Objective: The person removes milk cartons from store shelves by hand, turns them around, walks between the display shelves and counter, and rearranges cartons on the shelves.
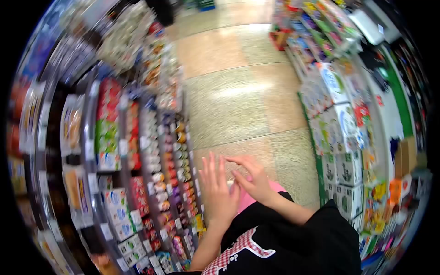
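Note:
My left hand (pixel 217 189) is raised in front of my body with its fingers stretched out. Close beside it, my right hand (pixel 253 178) reaches across, thumb and index finger apart and their tips near the left hand's fingers. No held object shows in either hand. A small pale spot lies between the two hands, too blurred to name. Below them appear pink clothing (pixel 246 201) and a black top (pixel 298 243) with a red-and-white checked print (pixel 243 250).
A store aisle with a tiled floor (pixel 229 110) runs ahead. Tall shelves on the left hold rows of small bottles (pixel 184 165), cartons (pixel 118 213) and bagged goods (pixel 72 123). At right, stacked white boxes (pixel 346 169) stand beside a counter (pixel 389 114) and a snack rack (pixel 321 32).

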A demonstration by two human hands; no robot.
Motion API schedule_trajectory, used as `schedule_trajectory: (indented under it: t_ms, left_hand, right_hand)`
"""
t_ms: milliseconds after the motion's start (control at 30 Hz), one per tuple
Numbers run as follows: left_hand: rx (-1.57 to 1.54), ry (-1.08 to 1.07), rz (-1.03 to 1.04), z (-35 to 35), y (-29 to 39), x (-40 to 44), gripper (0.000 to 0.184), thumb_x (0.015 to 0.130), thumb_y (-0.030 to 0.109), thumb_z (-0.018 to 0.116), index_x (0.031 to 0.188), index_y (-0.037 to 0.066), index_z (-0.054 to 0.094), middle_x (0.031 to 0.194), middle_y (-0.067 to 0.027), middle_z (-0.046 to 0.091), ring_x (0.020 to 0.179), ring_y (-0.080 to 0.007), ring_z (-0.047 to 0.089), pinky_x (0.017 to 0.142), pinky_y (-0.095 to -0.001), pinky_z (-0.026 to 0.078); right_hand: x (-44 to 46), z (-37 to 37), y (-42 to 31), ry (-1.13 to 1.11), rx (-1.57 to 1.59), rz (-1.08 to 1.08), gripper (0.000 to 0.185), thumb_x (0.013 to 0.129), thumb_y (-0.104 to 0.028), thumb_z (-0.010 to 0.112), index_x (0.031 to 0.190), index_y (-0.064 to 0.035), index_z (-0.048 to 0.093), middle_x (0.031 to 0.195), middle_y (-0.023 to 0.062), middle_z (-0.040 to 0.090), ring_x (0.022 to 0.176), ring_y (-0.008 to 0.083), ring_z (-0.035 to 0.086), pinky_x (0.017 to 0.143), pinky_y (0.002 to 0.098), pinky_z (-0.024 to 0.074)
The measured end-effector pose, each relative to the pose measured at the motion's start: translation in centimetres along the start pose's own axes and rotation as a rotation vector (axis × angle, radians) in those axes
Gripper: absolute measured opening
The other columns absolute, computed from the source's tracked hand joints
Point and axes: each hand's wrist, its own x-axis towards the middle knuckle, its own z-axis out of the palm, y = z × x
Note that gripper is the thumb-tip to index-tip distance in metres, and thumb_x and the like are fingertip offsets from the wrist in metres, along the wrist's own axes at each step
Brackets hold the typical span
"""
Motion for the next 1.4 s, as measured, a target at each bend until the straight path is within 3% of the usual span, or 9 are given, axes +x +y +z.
schedule_trajectory:
  t_ms: [33, 67, 200, 467, 633, 867, 1067, 1200, 1400]
  left_hand:
    - [0.002, -0.04, 0.061, 0.1, 1.4, 0.4, 0.075, 0.087, 0.019, 0.064, 0.155, 0.005, 0.033, 0.162, -0.0204, 0.027, 0.152, -0.0415, 0.019, 0.122, -0.0582, 0.014]
    - [-0.035, -0.029, 0.142, 0.3, 2.8, 0.9, 0.07, 0.087, 0.008, 0.064, 0.151, -0.001, 0.037, 0.157, -0.0222, 0.035, 0.149, -0.043, 0.025, 0.121, -0.0545, 0.018]
    - [-0.12, -0.074, 0.348, 2.5, 8.2, 2.6, 0.064, 0.087, 0.002, 0.063, 0.146, -0.005, 0.042, 0.148, -0.0239, 0.046, 0.142, -0.0451, 0.037, 0.116, -0.0502, 0.031]
    - [-0.271, -0.382, 0.585, 14.2, 21.2, 2.5, 0.074, 0.082, 0.004, 0.067, 0.149, -0.005, 0.036, 0.145, -0.0255, 0.047, 0.136, -0.0469, 0.042, 0.112, -0.0509, 0.035]
    - [-0.275, -0.594, 0.663, 24.7, 29.7, 1.1, 0.08, 0.082, 0.006, 0.067, 0.152, -0.004, 0.029, 0.14, -0.028, 0.049, 0.132, -0.0471, 0.045, 0.11, -0.0509, 0.037]
    - [-0.156, -0.769, 0.666, 42.2, 36.0, -0.6, 0.083, 0.081, 0.007, 0.068, 0.153, -0.005, 0.026, 0.137, -0.0273, 0.049, 0.13, -0.0472, 0.044, 0.108, -0.051, 0.038]
    - [-0.063, -0.785, 0.634, 54.2, 39.5, -0.2, 0.088, 0.078, 0.006, 0.07, 0.153, -0.005, 0.025, 0.138, -0.0268, 0.047, 0.131, -0.0468, 0.043, 0.111, -0.0524, 0.037]
    - [-0.042, -0.778, 0.636, 58.9, 41.3, 0.3, 0.087, 0.079, 0.006, 0.07, 0.153, -0.005, 0.025, 0.142, -0.0261, 0.046, 0.133, -0.0475, 0.042, 0.111, -0.0528, 0.036]
    - [-0.033, -0.815, 0.575, 62.8, 41.6, -0.2, 0.086, 0.082, 0.009, 0.069, 0.154, -0.003, 0.024, 0.137, -0.0288, 0.049, 0.131, -0.0482, 0.043, 0.11, -0.053, 0.038]
  right_hand:
    - [-0.6, -1.5, -0.5, 0.05, 0.006, 0.022, 0.037, 0.088, -0.009, 0.065, 0.125, -0.0029, 0.064, 0.116, 0.0189, 0.066, 0.109, 0.0363, 0.062, 0.095, 0.0426, 0.0484]
    - [-1.0, -2.9, -0.8, 0.103, 0.008, 0.032, 0.036, 0.089, -0.009, 0.064, 0.124, -0.0024, 0.064, 0.116, 0.019, 0.066, 0.109, 0.0363, 0.062, 0.095, 0.0427, 0.0483]
    - [-3.2, -8.8, -1.6, 0.304, -0.017, 0.067, 0.036, 0.089, -0.011, 0.065, 0.123, -0.0011, 0.065, 0.117, 0.017, 0.068, 0.11, 0.0326, 0.064, 0.094, 0.0393, 0.0491]
    - [-10.8, -23.1, 2.1, 0.648, -0.101, 0.216, 0.037, 0.087, -0.006, 0.067, 0.124, -0.0024, 0.065, 0.116, 0.0145, 0.067, 0.106, 0.028, 0.064, 0.092, 0.0372, 0.0506]
    - [-17.4, -33.6, 7.2, 0.78, -0.253, 0.369, 0.035, 0.085, -0.004, 0.067, 0.12, -0.0041, 0.066, 0.114, 0.0136, 0.067, 0.107, 0.0306, 0.064, 0.093, 0.0383, 0.0502]
    - [-26.7, -48.7, 21.1, 0.849, -0.503, 0.597, 0.033, 0.084, 0.001, 0.062, 0.116, -0.0055, 0.064, 0.117, 0.0141, 0.065, 0.111, 0.0355, 0.06, 0.095, 0.0439, 0.0486]
    - [-30.0, -59.1, 34.8, 0.691, -0.816, 0.6, 0.057, 0.079, 0.008, 0.059, 0.134, -0.0069, 0.056, 0.138, 0.0153, 0.054, 0.123, 0.038, 0.052, 0.1, 0.046, 0.0471]
    - [-30.7, -61.9, 41.2, 0.518, -1.025, 0.708, 0.08, 0.074, 0.007, 0.06, 0.149, -0.0096, 0.042, 0.157, 0.0143, 0.039, 0.129, 0.0415, 0.048, 0.103, 0.0469, 0.0481]
    - [-30.5, -63.2, 44.6, 0.471, -0.924, 0.792, 0.078, 0.066, 0.005, 0.068, 0.14, -0.0076, 0.05, 0.135, 0.012, 0.053, 0.113, 0.0378, 0.053, 0.093, 0.0459, 0.0522]
